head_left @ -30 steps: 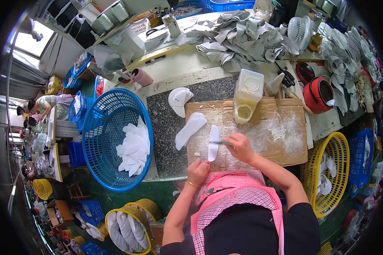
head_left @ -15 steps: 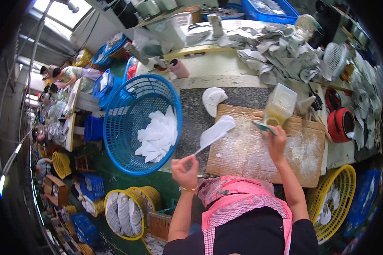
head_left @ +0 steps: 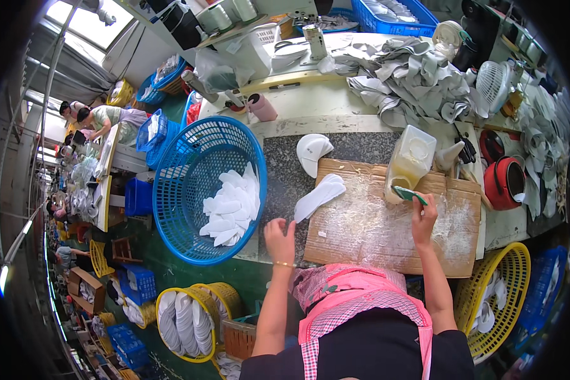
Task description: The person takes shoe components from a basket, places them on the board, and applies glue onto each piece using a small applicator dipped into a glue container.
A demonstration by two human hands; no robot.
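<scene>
My right hand (head_left: 424,218) is closed around a green flat scraper (head_left: 409,195). The scraper's tip is at the lower edge of a translucent plastic jug (head_left: 413,155) with yellowish stuff in it. My left hand (head_left: 280,242) has thumb and forefinger apart and holds nothing I can see. It is just by the lower end of white insole-shaped pieces (head_left: 320,196), which lie partly on a stained cardboard sheet (head_left: 339,244). Above them rests a stack of curved white pieces (head_left: 312,154) on the dark speckled slab.
On the left stands a blue basket (head_left: 164,190) holding white insole-like pieces (head_left: 233,206). Grey-white scraps (head_left: 411,76) heap up at the back. A red round container (head_left: 504,183) sits right of the cardboard. Yellow baskets (head_left: 518,304) flank me; co-workers (head_left: 101,117) are far left.
My left fingers have parted and let go of the white piece's drawn-out end, which now lies flat. My right hand has shifted slightly right and down with the scraper, which is turned differently.
</scene>
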